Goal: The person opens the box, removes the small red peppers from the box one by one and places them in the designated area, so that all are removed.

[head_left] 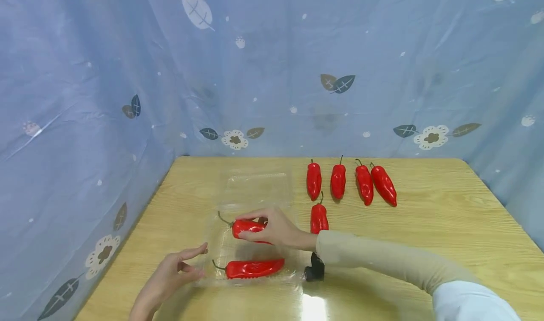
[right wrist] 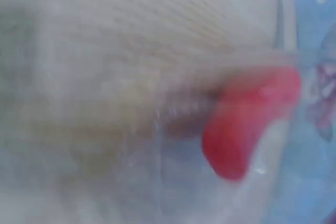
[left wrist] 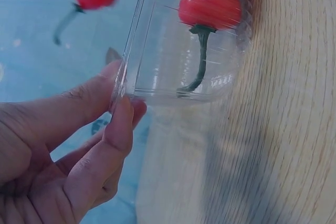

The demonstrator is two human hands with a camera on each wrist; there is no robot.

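A clear plastic clamshell box (head_left: pixel 214 248) lies open on the wooden table (head_left: pixel 446 226), its lid (head_left: pixel 258 185) folded back. One red pepper (head_left: pixel 254 268) lies in its front part. My right hand (head_left: pixel 272 226) grips a second red pepper (head_left: pixel 247 227) just above the box's far part. My left hand (head_left: pixel 176 271) rests against the box's left wall with fingers nearly straight. In the left wrist view the fingertips (left wrist: pixel 122 114) touch the box rim (left wrist: pixel 131 72), with the lying pepper (left wrist: pixel 210 1) inside. The right wrist view is blurred and shows a red pepper (right wrist: pixel 244 124).
Several more red peppers lie on the table: a row at the back (head_left: pixel 352 183) and one (head_left: pixel 318 217) just right of the box. Blue leaf-patterned cloth (head_left: pixel 85 122) walls off the left and back sides. A black wrist mount (head_left: pixel 314 268) sits under my right sleeve.
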